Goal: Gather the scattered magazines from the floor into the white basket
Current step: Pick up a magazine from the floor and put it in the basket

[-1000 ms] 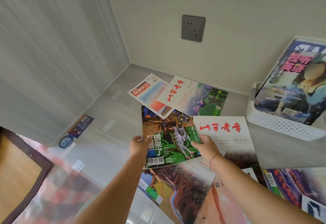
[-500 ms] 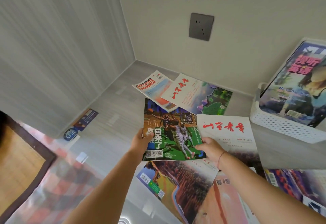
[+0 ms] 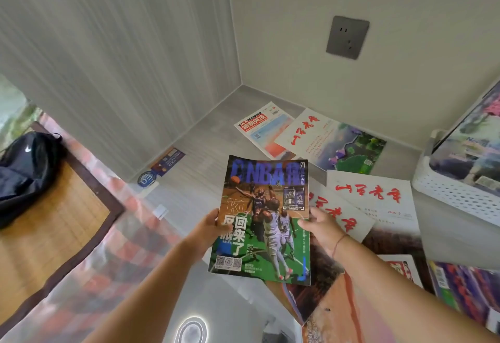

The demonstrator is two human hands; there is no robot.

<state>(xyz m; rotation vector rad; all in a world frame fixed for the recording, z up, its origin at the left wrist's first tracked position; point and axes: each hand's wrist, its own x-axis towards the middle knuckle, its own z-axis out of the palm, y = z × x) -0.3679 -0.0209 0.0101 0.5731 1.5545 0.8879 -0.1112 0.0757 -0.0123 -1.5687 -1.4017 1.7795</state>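
Observation:
I hold a basketball magazine [image 3: 263,221] with a blue title and green court above the floor. My left hand [image 3: 207,227] grips its left edge and my right hand [image 3: 320,227] grips its right edge. Several magazines lie scattered on the grey floor: a red-headed one [image 3: 261,129] near the corner, a white one with a landscape [image 3: 332,142], and two white ones with red script [image 3: 370,196] to the right. The white basket [image 3: 454,196] stands at the far right with a magazine [image 3: 468,142] leaning in it.
A black backpack [image 3: 27,169] sits on a woven mat [image 3: 40,240] at the left. A small blue card [image 3: 162,167] lies by the left wall. A grey wall socket [image 3: 347,37] is on the back wall. More magazines [image 3: 465,286] lie at the lower right.
Both hands have lifted the basketball magazine off the pile and drawn it toward me, so its full cover shows. The view has swung left, revealing the backpack.

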